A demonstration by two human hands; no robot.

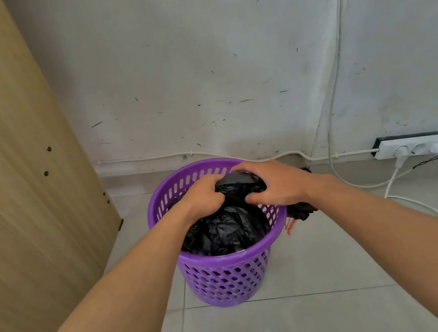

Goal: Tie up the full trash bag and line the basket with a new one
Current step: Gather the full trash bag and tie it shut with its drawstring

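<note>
Both hands were in there: the left hand [207, 195] and right hand [272, 183] clutched the gathered top of the crinkled black plastic trash bag [227, 230], which sat inside the purple perforated plastic basket [225, 277] on the grey tiled floor [316, 307].

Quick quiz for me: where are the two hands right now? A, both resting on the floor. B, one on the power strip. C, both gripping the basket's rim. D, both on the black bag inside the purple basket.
D: the left hand and right hand both grip the gathered top of the black bag, which sits inside the purple basket.
</note>
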